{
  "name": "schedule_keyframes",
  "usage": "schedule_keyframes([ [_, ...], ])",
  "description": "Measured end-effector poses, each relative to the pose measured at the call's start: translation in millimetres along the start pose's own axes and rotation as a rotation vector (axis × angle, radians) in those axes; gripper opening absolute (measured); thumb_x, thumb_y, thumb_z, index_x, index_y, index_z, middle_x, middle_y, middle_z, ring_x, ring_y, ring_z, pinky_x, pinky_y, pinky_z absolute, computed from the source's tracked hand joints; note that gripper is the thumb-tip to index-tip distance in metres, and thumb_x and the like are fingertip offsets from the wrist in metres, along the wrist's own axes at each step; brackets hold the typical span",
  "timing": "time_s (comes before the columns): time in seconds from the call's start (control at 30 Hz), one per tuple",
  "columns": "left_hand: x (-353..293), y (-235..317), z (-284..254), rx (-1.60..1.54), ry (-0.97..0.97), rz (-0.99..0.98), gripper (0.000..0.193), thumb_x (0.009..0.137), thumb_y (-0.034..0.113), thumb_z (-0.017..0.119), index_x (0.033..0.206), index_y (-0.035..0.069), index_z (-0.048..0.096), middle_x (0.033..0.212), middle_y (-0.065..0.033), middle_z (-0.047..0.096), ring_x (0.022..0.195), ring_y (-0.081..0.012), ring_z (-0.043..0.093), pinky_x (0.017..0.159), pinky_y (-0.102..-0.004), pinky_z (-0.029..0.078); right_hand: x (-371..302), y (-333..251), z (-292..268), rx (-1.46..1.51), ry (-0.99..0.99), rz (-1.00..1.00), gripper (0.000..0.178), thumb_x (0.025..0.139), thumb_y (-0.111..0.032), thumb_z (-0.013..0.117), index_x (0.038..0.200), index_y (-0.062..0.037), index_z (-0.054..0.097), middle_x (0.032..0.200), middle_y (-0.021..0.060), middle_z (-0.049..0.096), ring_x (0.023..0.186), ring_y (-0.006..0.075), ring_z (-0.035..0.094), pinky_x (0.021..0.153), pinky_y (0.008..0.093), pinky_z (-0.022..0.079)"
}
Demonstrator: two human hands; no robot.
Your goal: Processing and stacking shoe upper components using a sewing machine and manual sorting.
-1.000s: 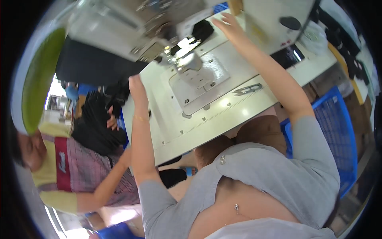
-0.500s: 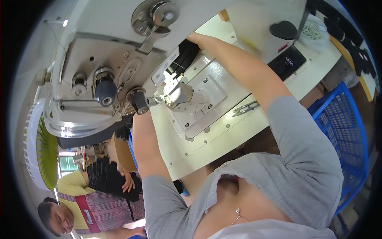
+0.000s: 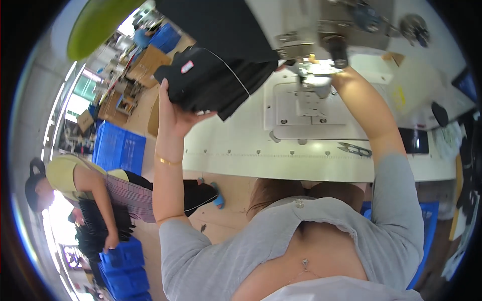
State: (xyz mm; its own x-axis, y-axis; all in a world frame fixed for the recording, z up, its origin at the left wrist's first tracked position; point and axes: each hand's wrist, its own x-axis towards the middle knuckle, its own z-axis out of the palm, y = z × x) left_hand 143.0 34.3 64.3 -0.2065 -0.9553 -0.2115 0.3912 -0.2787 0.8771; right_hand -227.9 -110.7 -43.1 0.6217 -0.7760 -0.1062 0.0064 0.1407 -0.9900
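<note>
My left hand is closed round the left end of a bundle of black cloth pieces. A pale string runs across the bundle, and a small white and red label lies on it. The bundle is held at the left of the sewing machine's needle area. My right hand reaches behind the machine head, which hides most of it. A bit of skin shows at the bundle's right end, but how those fingers are set is hidden. Thread snips lie on the white table near its front edge.
A dark phone lies at the table's right. Beyond my left arm, a co-worker stands with black cloth in hand, by blue crates. Another blue crate and cardboard boxes stand farther back. A blue basket is below right.
My view has swung to the left. My left hand, hidden behind the machine before, now shows at the left with the black bundle. The co-worker has turned and bends over the crates.
</note>
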Motion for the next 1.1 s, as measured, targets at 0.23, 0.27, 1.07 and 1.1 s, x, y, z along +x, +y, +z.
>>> schedule_keyframes([
  [0.23,-95.4,-51.4,-81.2,0.034,0.155,-0.172,0.066,0.092,0.051,0.059,0.145,0.016,0.042,0.154,-0.0108,0.036,0.139,-0.0362,0.038,0.102,-0.0668,0.037,-6.2,4.0,50.7,-0.097,-0.241,-0.248,0.082,0.09,-0.057,0.057,0.142,0.0032,0.042,0.137,0.0219,0.054,0.122,0.029,0.059,0.106,0.0335,0.048],
  [0.27,-93.6,-54.2,-90.7,0.108,0.262,-0.102,0.065,0.092,0.048,0.061,0.145,0.017,0.041,0.152,-0.0108,0.038,0.138,-0.0362,0.039,0.102,-0.0667,0.037,-21.1,3.8,52.0,-0.039,-0.155,-0.292,0.068,0.093,-0.048,0.059,0.14,0.0002,0.046,0.134,0.0199,0.057,0.12,0.0288,0.06,0.099,0.0307,0.052],
  [1.07,17.5,9.5,-92.9,0.77,-0.263,-0.365,0.054,0.092,0.048,0.065,0.119,0.001,0.064,0.111,-0.008,0.07,0.093,-0.0124,0.069,0.081,-0.025,0.057,-42.0,91.8,301.9,0.344,0.387,-0.123,0.061,0.094,-0.031,0.065,0.14,0.0036,0.044,0.135,0.0155,0.053,0.125,0.0222,0.052,0.104,0.0373,0.043],
  [1.1,9.6,3.6,-101.6,0.603,-0.168,-0.418,0.058,0.093,0.052,0.062,0.124,0.003,0.062,0.115,-0.0093,0.069,0.094,-0.0157,0.07,0.082,-0.0282,0.058,-30.5,89.3,300.6,0.313,0.438,-0.162,0.066,0.091,-0.033,0.069,0.141,0.0017,0.045,0.135,0.0172,0.053,0.126,0.0245,0.05,0.106,0.0384,0.041],
])
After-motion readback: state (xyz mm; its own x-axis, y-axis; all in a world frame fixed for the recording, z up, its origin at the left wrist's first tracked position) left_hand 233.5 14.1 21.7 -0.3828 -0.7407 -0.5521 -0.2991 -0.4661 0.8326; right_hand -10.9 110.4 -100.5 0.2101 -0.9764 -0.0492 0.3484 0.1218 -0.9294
